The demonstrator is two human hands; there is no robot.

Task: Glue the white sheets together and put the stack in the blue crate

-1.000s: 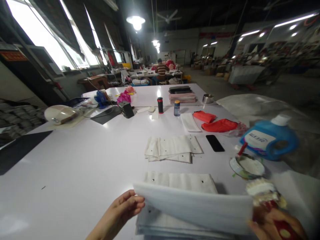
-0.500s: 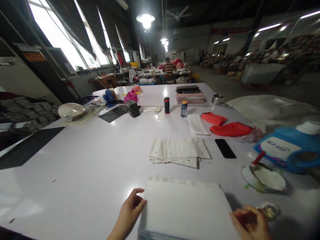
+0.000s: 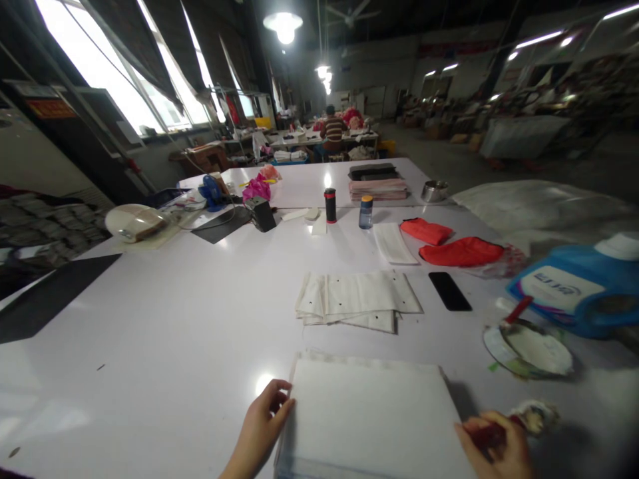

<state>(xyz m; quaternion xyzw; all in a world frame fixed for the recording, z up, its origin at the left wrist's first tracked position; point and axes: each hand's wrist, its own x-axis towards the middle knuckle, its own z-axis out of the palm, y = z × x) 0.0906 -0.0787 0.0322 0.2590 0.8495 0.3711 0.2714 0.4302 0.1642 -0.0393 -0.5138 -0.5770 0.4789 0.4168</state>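
Note:
A stack of white sheets lies on the table right in front of me. My left hand is at its left edge, fingers curled and closed on the side of the stack. Beyond the lower right edge, my right hand grips a brush by its red handle, the whitish, caked bristle end pointing right. That hand's fingertips also meet the sheets' right edge. A round dish of white paste stands further right, with a red-handled tool resting in it.
Folded white fabric pieces with small dark marks lie ahead, beside a black phone. A blue jug and red cloth pieces are at the right. Two bottles, including one with a yellow lid, stand farther back. A person sits in the distance.
The right hand has turned slightly, so the brush's red handle shows in its fingers. The left hand stays at the stack's left edge. My view has shifted a little.

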